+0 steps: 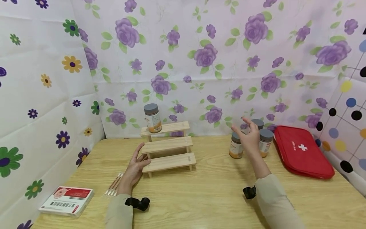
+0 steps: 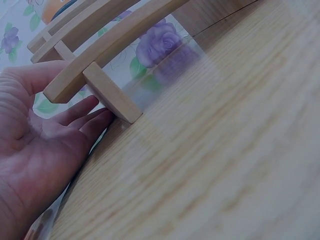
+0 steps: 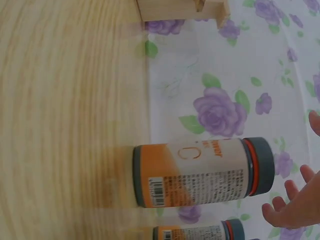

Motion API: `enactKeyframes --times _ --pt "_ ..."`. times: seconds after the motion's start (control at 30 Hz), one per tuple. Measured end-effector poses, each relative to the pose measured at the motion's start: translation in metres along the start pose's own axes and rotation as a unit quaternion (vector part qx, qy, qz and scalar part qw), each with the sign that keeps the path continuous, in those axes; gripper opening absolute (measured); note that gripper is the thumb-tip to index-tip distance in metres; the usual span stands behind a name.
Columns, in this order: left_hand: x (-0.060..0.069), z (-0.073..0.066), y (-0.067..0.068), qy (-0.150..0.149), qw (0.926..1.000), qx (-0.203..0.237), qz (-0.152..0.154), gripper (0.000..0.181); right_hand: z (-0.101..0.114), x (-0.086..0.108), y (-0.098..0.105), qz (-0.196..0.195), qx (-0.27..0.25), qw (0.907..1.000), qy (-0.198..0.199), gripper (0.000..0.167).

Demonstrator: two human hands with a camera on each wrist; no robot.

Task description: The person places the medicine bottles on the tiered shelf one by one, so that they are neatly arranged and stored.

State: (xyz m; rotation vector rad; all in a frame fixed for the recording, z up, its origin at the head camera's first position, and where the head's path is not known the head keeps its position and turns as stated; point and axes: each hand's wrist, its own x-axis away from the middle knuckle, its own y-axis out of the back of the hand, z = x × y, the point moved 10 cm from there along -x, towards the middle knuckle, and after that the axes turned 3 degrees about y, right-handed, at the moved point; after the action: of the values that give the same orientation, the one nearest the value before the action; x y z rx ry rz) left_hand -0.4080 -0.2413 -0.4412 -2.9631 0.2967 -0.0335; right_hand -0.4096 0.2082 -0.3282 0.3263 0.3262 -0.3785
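A three-step wooden rack (image 1: pixel 168 162) stands left of centre, with one grey-capped jar (image 1: pixel 153 119) upright on its top step at the left. My left hand (image 1: pixel 133 168) touches the rack's left end; in the left wrist view, the hand (image 2: pixel 45 135) lies beside the rack's leg (image 2: pixel 112 92), fingers relaxed. My right hand (image 1: pixel 249 137), fingers apart and holding nothing, is raised over several jars at the right. The front left one of these jars (image 1: pixel 236 149) is partly behind it. In the right wrist view, the hand (image 3: pixel 300 200) is near the cap of a jar (image 3: pixel 200 172).
A red first-aid pouch (image 1: pixel 303 152) lies at the right, close to the jars. At the left front are a red and white box (image 1: pixel 67 201) and several cotton swabs (image 1: pixel 113 185). Flowered cloth (image 1: pixel 183 63) hangs behind the table (image 1: pixel 194 203).
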Motion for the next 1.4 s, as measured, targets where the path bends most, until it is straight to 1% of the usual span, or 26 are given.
enactKeyframes --times 0.1,0.23,0.43,0.6,0.67,0.87,1.07,1.3,1.4 --pt "0.002 -0.001 0.002 -0.002 1.0000 -0.004 -0.006 0.083 -0.010 -0.001 -0.007 0.040 0.009 0.9988 -0.025 0.083" --pt "0.002 -0.002 0.003 -0.004 0.9999 -0.006 -0.007 0.083 -0.022 -0.001 -0.013 0.092 0.007 0.9946 -0.046 0.092" --pt "0.002 0.002 0.002 -0.001 1.0000 -0.002 -0.005 0.083 -0.035 0.002 -0.016 0.152 0.017 0.9868 -0.053 0.093" --pt "0.000 0.004 0.005 0.000 0.9999 0.002 -0.015 0.083 -0.041 0.005 -0.019 0.210 0.032 0.9755 -0.058 0.095" --pt "0.001 0.004 0.005 0.000 0.9999 0.001 -0.015 0.083 -0.045 0.006 -0.020 0.225 0.035 0.9719 -0.061 0.096" --pt "0.002 0.003 0.003 0.000 0.9999 0.000 -0.010 0.083 -0.053 0.004 -0.023 0.244 0.044 0.9664 -0.067 0.096" --pt "0.003 0.002 0.002 0.003 0.9999 0.004 -0.013 0.081 -0.054 0.004 -0.025 0.251 0.041 0.9648 -0.066 0.094" --pt "0.003 0.004 0.001 0.007 0.9999 0.002 -0.013 0.080 -0.057 0.005 -0.023 0.258 0.014 0.9631 -0.074 0.089" --pt "0.002 0.003 0.002 0.003 0.9999 0.001 -0.014 0.079 -0.059 0.006 -0.023 0.262 0.012 0.9621 -0.074 0.088"
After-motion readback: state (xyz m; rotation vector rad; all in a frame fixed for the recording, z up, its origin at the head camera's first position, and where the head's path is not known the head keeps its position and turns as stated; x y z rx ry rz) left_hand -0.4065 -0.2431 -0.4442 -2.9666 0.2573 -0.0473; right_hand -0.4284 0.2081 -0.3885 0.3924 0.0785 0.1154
